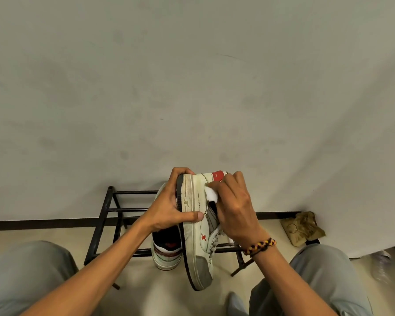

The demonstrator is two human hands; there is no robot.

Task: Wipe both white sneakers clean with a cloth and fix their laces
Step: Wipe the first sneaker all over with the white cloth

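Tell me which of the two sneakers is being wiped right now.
The sneaker held in the air, gripped by the left hand at its sole while the right hand presses a white cloth on it. The other sneaker sits on the black rack, untouched.

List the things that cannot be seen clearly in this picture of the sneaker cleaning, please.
All in the head view:
- Held sneaker: its far side and opening are turned away; the right hand covers part of its laces.
- White cloth: mostly hidden under the right hand's fingers.
- Second sneaker on the black rack: its front is hidden behind the left hand and the held sneaker.
- Brown object by the wall: too blurred to identify.
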